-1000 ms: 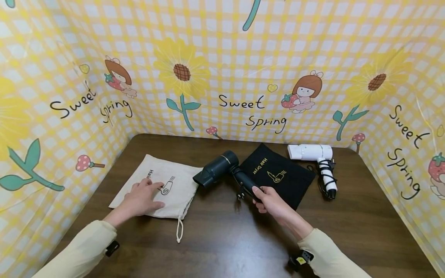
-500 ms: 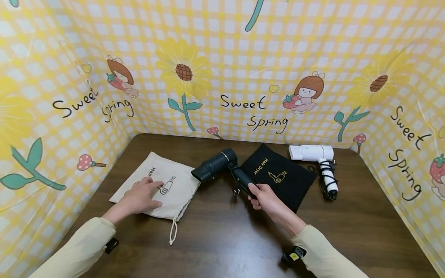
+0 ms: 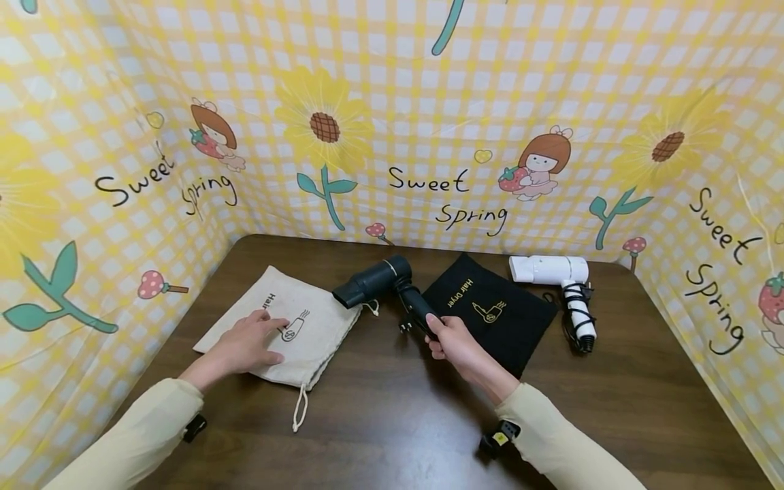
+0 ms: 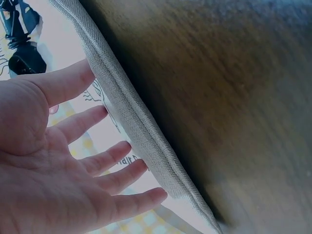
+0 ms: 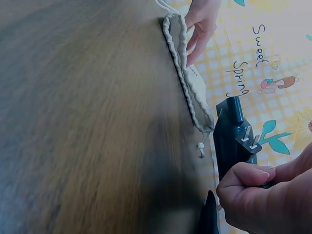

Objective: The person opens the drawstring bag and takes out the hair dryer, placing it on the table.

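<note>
My right hand (image 3: 456, 344) grips the handle of a dark hair dryer (image 3: 375, 280), whose nozzle points left and overlaps the right edge of a cream drawstring bag (image 3: 324, 320) in the head view. In the right wrist view the dryer's plug (image 5: 249, 140) shows its prongs beside the barrel, and the bag's mouth (image 5: 187, 73) faces the dryer, slightly parted. My left hand (image 3: 248, 344) rests on the bag with fingers spread. Seen from the left wrist, its fingertips (image 4: 158, 195) touch the cloth near the seamed edge.
A black drawstring bag (image 3: 508, 327) printed "Hair Dryer" lies flat behind the right hand. At the back right of the wooden table (image 3: 392, 429) lies a white hair dryer (image 3: 551, 270) with its cord wound round the handle. A yellow checked curtain (image 3: 429, 122) encloses the table's back and sides.
My right hand has carried the dark hair dryer a little left and back, nozzle over the cream bag's edge. The bag has turned slightly under the left hand, which stays on it.
</note>
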The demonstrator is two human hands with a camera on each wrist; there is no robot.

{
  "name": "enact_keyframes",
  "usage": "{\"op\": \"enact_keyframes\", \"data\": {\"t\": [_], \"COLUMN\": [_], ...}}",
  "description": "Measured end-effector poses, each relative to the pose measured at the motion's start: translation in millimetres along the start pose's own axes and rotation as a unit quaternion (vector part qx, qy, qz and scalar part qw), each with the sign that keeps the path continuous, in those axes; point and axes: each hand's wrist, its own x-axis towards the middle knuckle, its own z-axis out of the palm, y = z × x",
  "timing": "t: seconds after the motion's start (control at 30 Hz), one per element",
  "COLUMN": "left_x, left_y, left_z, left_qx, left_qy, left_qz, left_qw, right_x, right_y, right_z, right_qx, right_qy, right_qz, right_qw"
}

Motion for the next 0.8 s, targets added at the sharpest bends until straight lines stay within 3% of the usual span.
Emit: {"op": "enact_keyframes", "data": {"t": [0.4, 0.8], "left_x": [1.9, 2.1], "left_y": [-5.3, -12.8], "left_z": [-3.1, -6.0], "left_qx": [-0.001, -0.003], "left_qy": [-0.018, -0.019], "left_qz": [0.000, 0.023], "left_qw": [0.9998, 0.9996], "right_x": [10.9, 18.0], "right_y": [1.1, 0.0], "right_z": [9.9, 20.1], "right_qx": [0.015, 0.033], "right_qy": [0.011, 0.018], "right_qz": [0.006, 0.025], "right_qw": [0.9998, 0.9990]}}
